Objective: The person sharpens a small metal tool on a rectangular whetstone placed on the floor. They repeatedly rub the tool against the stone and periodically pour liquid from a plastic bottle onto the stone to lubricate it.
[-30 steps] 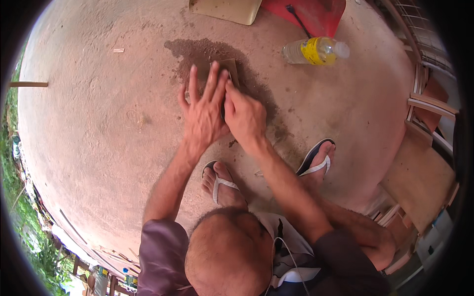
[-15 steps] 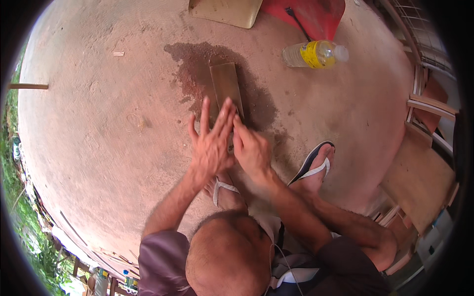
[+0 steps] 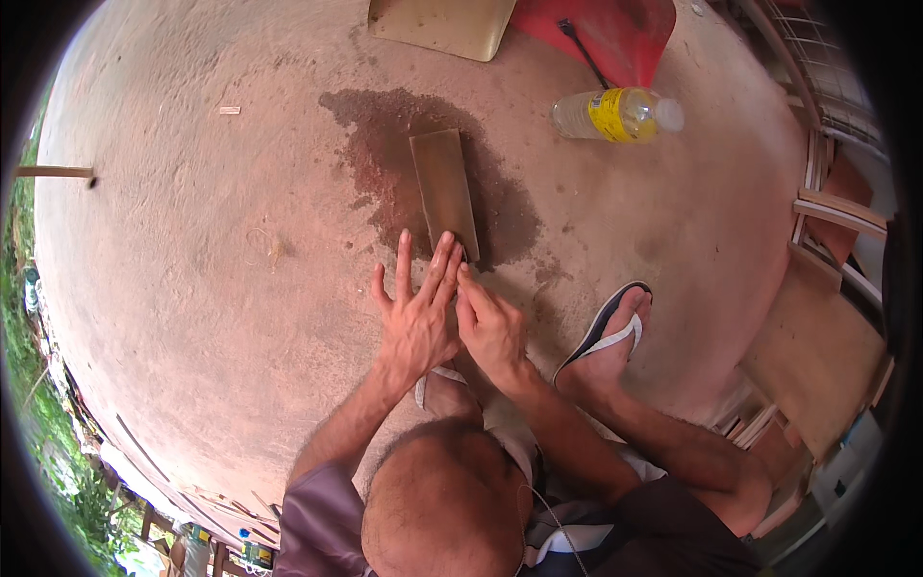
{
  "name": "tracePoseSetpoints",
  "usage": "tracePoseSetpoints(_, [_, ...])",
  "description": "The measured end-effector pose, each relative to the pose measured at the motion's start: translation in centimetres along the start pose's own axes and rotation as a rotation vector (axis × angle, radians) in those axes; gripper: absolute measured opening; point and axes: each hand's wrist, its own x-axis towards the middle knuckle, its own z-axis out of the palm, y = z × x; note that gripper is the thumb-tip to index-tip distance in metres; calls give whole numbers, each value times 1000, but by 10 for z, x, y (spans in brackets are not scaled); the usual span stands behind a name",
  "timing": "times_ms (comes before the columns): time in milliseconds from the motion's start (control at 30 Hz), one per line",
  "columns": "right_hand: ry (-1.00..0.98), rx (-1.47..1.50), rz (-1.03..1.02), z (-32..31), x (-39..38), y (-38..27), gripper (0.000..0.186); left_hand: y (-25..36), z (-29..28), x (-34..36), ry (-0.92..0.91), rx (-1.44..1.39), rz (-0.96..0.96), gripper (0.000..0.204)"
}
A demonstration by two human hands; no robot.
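A yellow-labelled bottle (image 3: 608, 114) lies near a flat red panel (image 3: 630, 37).

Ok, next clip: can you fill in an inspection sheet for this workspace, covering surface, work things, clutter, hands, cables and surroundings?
Surface: reddish floor, with a dark, wet-looking patch around the block.
Work things: brown block, lying flat; anything between the hands is too hidden to tell.
Clutter: bottle on its side, yellow label; beige piece and red piece at the top edge; small chip.
Hands: left hand spread, fingertips at the block's near end; right hand close beside it, fingers curled.
Cables: nothing seen.
Surroundings: board on the right; greenery on the left.
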Motion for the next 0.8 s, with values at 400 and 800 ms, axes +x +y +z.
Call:
tracePoseSetpoints(400, [-42,39,51,-9,-2,-2,46,-21,-12,27,-72,-61,5,109])
tracePoseSetpoints(800, [-70,3,95,-5,37,-3,35,-39,-20,53,45,-37,80,117])
